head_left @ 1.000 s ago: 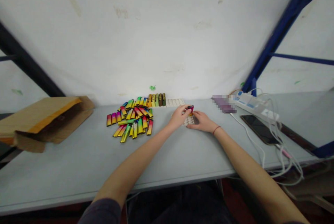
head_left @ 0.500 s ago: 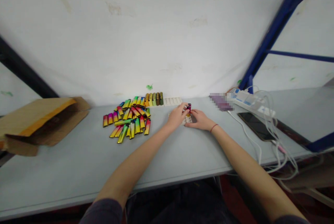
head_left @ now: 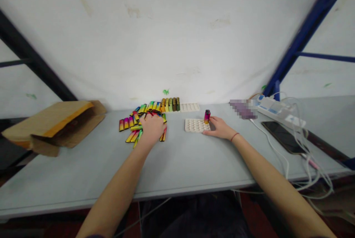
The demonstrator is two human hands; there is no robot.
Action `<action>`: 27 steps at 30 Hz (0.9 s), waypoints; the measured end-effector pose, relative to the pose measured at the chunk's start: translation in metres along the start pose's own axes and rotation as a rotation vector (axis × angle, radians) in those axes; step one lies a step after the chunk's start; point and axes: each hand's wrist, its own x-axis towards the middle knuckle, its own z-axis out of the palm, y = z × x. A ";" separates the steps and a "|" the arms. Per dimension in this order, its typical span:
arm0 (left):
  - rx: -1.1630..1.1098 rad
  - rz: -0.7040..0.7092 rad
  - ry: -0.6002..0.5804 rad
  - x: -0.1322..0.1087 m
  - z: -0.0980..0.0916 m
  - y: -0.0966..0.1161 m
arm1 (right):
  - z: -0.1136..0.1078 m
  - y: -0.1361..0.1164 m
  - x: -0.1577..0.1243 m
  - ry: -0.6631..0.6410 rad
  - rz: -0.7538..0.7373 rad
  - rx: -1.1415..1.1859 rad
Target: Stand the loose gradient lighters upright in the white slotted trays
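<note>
On one table stands one cardboard box. For good steadiness, the right hand, thumb and fingers wide apart at the near tray's right end, should brace it lightly without knocking the upright lighter. The left hand covers part of the lighter pile; I cannot tell its grip, but a light touch should avoid scattering. Trays: two, including the back tray. Upright in the near tray: one lighter; the pile overlaps too much to count.

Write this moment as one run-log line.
left hand: over pile of glossy pieces, grip hidden | right hand: at right end of nearer white tray | magenta piece: upright at far corner
</note>
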 end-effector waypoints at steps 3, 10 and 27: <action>0.033 0.024 -0.065 -0.001 0.011 0.000 | 0.000 0.001 -0.001 -0.003 0.004 0.002; -0.207 0.059 -0.116 0.000 0.025 0.014 | -0.001 0.001 0.000 -0.007 0.015 -0.003; -1.824 -0.227 -0.358 0.001 0.030 0.055 | 0.000 0.002 0.000 0.007 -0.015 0.002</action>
